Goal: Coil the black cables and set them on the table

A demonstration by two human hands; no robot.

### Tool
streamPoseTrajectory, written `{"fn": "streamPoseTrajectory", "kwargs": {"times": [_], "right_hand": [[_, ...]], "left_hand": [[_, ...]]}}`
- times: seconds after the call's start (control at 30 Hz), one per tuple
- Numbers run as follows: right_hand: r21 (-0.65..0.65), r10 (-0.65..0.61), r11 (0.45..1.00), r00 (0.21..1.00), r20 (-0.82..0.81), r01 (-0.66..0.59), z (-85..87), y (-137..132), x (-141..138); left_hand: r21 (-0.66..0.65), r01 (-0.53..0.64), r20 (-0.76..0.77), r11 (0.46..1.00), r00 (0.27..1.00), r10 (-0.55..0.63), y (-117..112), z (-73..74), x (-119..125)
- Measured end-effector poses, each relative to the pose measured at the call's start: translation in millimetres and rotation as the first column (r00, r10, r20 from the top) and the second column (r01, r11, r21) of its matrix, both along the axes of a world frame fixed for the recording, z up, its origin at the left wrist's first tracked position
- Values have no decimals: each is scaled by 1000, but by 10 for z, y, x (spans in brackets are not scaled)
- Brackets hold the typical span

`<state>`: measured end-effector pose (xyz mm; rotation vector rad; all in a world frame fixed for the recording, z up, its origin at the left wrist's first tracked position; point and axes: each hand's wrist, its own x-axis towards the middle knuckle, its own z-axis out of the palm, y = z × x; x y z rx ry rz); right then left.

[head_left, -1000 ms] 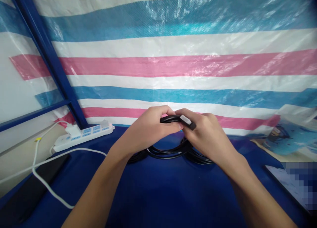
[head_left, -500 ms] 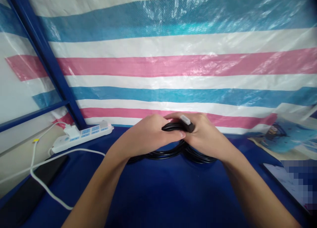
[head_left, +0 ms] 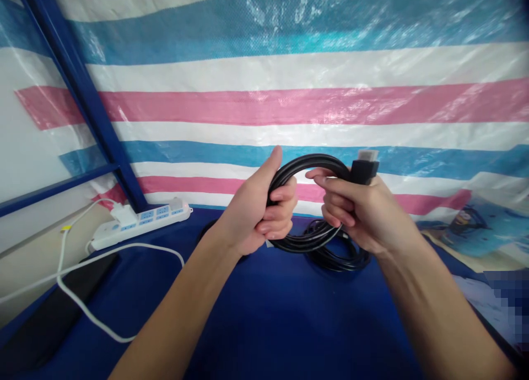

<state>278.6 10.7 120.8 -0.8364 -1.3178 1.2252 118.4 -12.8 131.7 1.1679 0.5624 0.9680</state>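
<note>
A coiled black cable [head_left: 316, 162] is held up in a ring above the blue table. Fingers of my left hand [head_left: 264, 204] wrap round the left side of the coil, thumb pointing up. My right hand [head_left: 355, 204] grips the right side, fingers curled. Above that hand sticks up the cable's black plug [head_left: 364, 171] with a pale tip; it looks like an HDMI connector. Behind and below, a second black cable coil [head_left: 336, 261] lies on the table near my right hand. Another dark coil [head_left: 206, 228] is partly hidden behind my left wrist.
At the left stands a white power strip [head_left: 142, 223] with a plug in it. A white cord [head_left: 95, 318] loops across the table [head_left: 289, 325] beside a flat black object [head_left: 53, 319]. Blue-printed plastic packaging [head_left: 487, 226] lies at the right, with a striped sheet [head_left: 264, 107] behind.
Both hands have lifted the coiled cable off the table and moved apart, opening its ring to view. The plug has risen and shifted right, and the coils left on the table show more.
</note>
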Motion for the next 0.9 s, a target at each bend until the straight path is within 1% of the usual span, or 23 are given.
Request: {"fn": "streamPoseTrajectory", "kwargs": {"times": [0.03,0.1,0.13,0.17,0.2,0.23,0.3,0.33,0.4,0.47,0.57,0.6,0.63,0.67,0.7,0.77,0.8,0.83,0.87,0.9], "right_hand": [[55,-37,998,997,74,33,3,2,26],[218,-159,970,958,238,106,8,0,70],[280,-192,954,936,297,107,12,-4,84],[301,-181,950,928,325,80,17,-13,90],[280,-126,959,939,320,34,22,-24,87],[227,-43,974,959,280,-23,28,-38,76],[105,101,988,985,140,-116,36,-69,33],[54,136,989,989,65,-139,37,-83,4],[-19,162,986,985,-59,-163,31,-103,-53],[-46,151,986,978,-146,-159,15,-109,-98],[-47,101,993,975,-199,-112,-13,-98,-131],[-45,83,995,975,-204,-94,-18,-91,-132],[-43,65,996,975,-212,-76,-18,-83,-128],[-36,45,998,973,-227,-54,-12,-75,-117],[-23,24,999,968,-248,-30,0,-66,-97],[18,-14,1000,953,-304,20,40,-47,-31],[36,-34,998,942,-334,49,66,-37,14],[46,-51,996,931,-362,73,93,-28,63],[50,-64,995,918,-390,91,120,-20,112],[48,-70,994,906,-417,99,143,-13,155]], "left_hand": [[-2,-16,-10,1000,1000,16,4,-6,-6],[-1,-33,-34,999,999,33,11,-11,-25],[0,-37,-45,999,998,37,13,-10,-32],[4,-47,-51,999,998,47,14,-8,-36],[12,-68,-48,998,996,68,13,-3,-35],[22,-101,-38,995,994,102,11,2,-31],[42,-200,5,979,980,200,4,13,-15],[52,-253,33,966,967,251,0,17,-6],[69,-334,90,940,941,327,-6,20,8],[83,-383,121,920,920,372,-3,12,19],[106,-388,54,916,922,384,26,-22,36],[128,-402,27,907,915,402,42,-38,44],[165,-442,17,881,895,446,59,-56,53],[216,-508,27,834,857,514,77,-75,64],[274,-586,58,762,801,596,94,-96,76],[373,-728,136,576,657,742,125,-144,109],[407,-770,158,492,590,792,138,-172,131],[430,-794,168,429,537,827,149,-202,159],[443,-805,172,394,508,844,158,-236,193],[445,-801,178,401,518,837,166,-271,233]]}}
